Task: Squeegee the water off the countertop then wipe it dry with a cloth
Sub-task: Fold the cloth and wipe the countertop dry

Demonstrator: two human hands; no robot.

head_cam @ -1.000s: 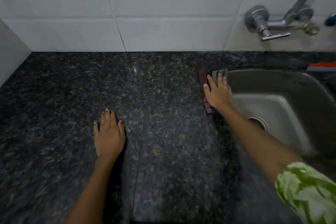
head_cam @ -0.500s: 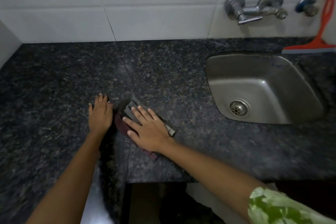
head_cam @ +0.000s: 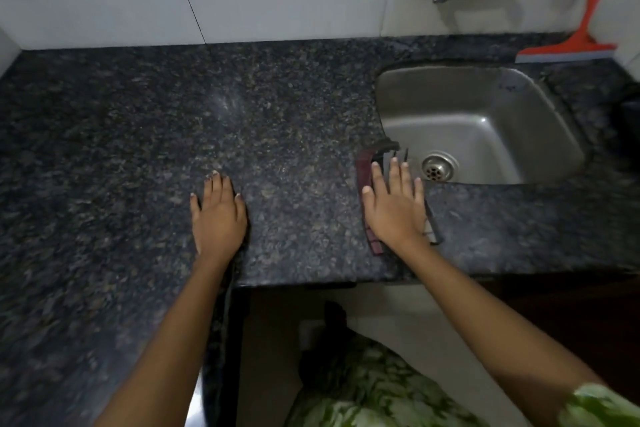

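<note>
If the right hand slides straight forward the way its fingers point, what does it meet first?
Probably the sink: the right hand, flat on the cloth, points toward its near left corner, and the cloth's front edge already overhangs it.

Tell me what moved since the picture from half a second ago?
The right hand slid the cloth rightward across the countertop, from beside the left hand to the edge of the sink. It stays flat on the cloth. The left hand stayed flat on the countertop, and the red squeegee stayed leaning on the wall.
</note>
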